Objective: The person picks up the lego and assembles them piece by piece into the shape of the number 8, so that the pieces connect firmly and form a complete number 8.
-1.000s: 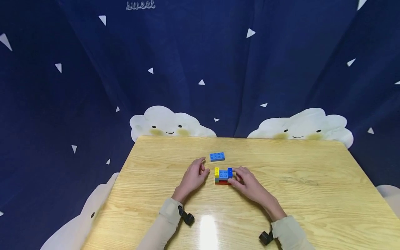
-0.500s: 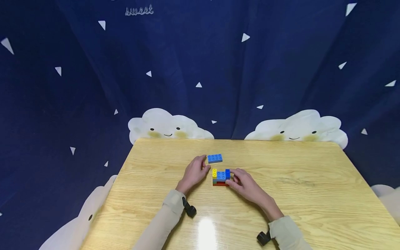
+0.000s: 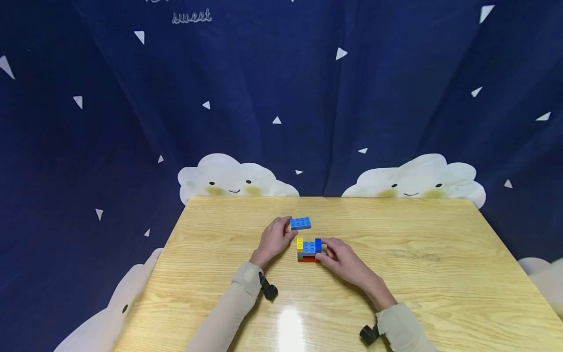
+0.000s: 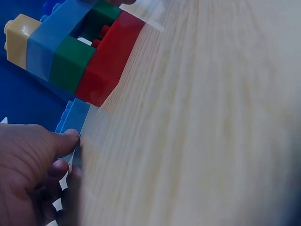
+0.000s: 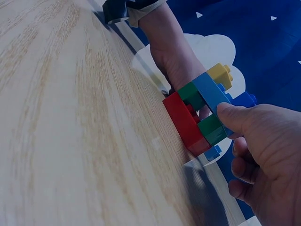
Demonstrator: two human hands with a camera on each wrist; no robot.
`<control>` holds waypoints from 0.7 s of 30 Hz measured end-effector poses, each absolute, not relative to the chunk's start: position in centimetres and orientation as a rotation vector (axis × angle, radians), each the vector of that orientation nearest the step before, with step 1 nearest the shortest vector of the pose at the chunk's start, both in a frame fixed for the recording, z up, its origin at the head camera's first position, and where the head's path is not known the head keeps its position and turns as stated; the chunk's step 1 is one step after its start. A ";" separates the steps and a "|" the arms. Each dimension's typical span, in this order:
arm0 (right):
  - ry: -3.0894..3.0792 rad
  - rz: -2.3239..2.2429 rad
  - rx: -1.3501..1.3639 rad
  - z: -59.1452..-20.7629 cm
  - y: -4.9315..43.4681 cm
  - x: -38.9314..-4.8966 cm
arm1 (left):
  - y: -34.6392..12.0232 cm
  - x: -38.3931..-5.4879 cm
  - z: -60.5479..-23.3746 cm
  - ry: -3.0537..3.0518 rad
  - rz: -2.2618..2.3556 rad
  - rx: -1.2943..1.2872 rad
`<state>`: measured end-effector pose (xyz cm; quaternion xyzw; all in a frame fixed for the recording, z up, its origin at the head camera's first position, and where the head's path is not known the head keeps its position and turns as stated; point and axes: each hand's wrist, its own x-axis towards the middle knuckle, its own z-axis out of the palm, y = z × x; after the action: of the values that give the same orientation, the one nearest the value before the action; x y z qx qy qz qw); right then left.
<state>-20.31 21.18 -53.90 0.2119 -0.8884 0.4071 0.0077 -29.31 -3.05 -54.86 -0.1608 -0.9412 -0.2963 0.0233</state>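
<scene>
A stack of toy building bricks (image 3: 309,248) stands on the table. Its red base brick (image 5: 187,126) carries two green bricks (image 4: 72,67) with a gap between them. Across these lies a light blue brick, topped by a yellow brick (image 3: 300,244) at the left end and a dark blue brick (image 3: 318,245) at the right. My right hand (image 3: 345,261) grips the stack's right end, thumb on the near side. Behind the stack lies a loose light blue eight-stud brick (image 3: 301,223). My left hand (image 3: 273,239) pinches its left end between thumb and fingers.
The wooden table (image 3: 418,254) extends to both sides of the hands. At its far edge hangs a dark blue curtain (image 3: 281,88) with white triangles and smiling clouds. Each wrist wears a small black camera, the left camera (image 3: 270,292) close above the tabletop.
My left hand has moved forward and right, from beside the stack to the loose blue brick, and its fingers have closed on it. My right hand stays on the stack. The head view has shifted slightly.
</scene>
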 end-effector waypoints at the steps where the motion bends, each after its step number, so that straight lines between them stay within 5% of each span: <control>1: -2.778 1.275 0.664 -53.9 21.1 -20.3 | -3.1 -29.3 -54.9 -2.908 -0.920 -0.495; 21: -2.773 1.332 0.673 -53.8 21.3 -20.3 | -3.7 -28.2 -54.6 -2.854 -1.017 -0.489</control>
<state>-20.33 21.31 -53.81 0.2136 -0.8807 0.4228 -0.0037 -28.23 -3.67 -54.64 -0.1592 -0.9293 -0.3313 0.0361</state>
